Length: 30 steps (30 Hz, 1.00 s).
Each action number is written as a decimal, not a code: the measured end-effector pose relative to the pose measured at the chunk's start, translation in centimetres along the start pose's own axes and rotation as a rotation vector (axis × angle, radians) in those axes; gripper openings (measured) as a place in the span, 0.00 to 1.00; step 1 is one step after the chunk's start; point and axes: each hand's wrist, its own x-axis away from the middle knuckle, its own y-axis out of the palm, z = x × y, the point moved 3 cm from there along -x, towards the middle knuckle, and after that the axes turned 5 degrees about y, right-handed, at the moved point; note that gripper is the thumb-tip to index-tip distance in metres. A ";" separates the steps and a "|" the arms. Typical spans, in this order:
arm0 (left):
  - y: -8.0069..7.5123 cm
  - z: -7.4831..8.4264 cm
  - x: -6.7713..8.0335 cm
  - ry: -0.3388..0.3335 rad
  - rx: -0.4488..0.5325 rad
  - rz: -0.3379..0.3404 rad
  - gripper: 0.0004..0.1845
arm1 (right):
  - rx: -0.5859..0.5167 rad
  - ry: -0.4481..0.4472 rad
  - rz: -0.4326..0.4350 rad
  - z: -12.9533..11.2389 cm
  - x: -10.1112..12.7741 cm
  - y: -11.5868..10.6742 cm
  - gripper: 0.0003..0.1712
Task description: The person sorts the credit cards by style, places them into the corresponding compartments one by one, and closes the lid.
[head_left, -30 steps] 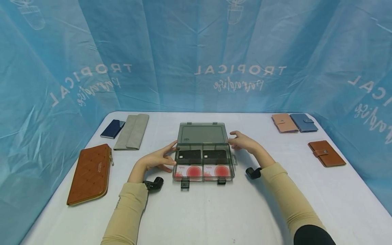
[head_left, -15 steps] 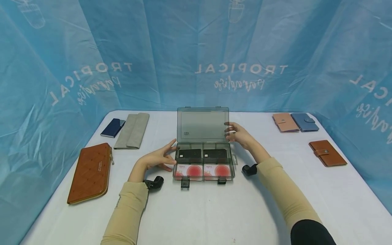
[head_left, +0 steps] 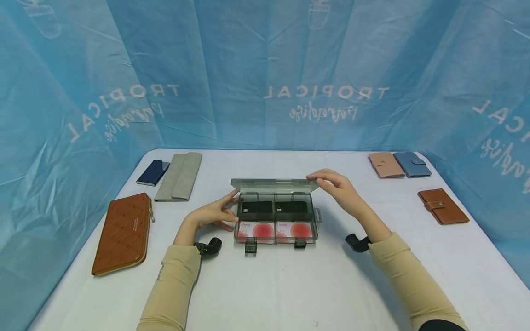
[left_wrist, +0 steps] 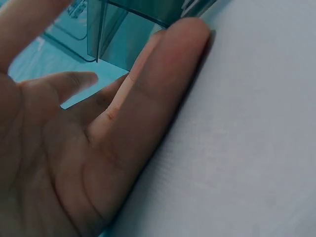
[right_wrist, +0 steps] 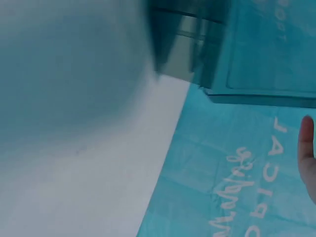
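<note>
A smoky clear divided plastic box stands mid-table. Inside are two black cards at the back and two white cards with red circles in front. Its hinged lid is raised and tilts forward. My left hand rests against the box's left side, fingers and thumb spread; in the left wrist view the hand lies close to the tabletop. My right hand touches the lid's right corner with extended fingertips. A single finger shows near the lid in the right wrist view.
On the left lie a brown zip wallet, a grey folding wallet and a navy booklet-like case. On the right are a tan wallet, a blue wallet and a brown snap wallet. Blue printed sheets hang around.
The lid first swung up from lying back, then tilted forward over the box. My right hand rose with it and now touches its upper right corner. My left hand stayed in place.
</note>
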 end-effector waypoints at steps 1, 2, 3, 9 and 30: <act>-0.1 -0.1 0.1 0.006 0.010 -0.016 0.56 | 0.048 -0.015 -0.020 -0.1 0.7 0.1 0.16; -0.2 -0.2 0.2 0.010 0.027 -0.033 0.56 | 0.099 -0.038 -0.044 -0.2 1.4 0.3 0.15; -0.2 -0.2 0.3 0.018 0.046 -0.051 0.56 | 0.152 -0.065 -0.063 -0.3 2.0 0.5 0.15; -0.3 0.0 0.7 0.021 0.111 -0.103 0.50 | 0.512 -0.361 -0.152 -0.4 4.8 2.2 0.16; 0.8 1.2 0.0 -0.076 -0.090 0.010 0.61 | 1.374 -0.552 -0.326 -1.5 7.2 8.3 0.27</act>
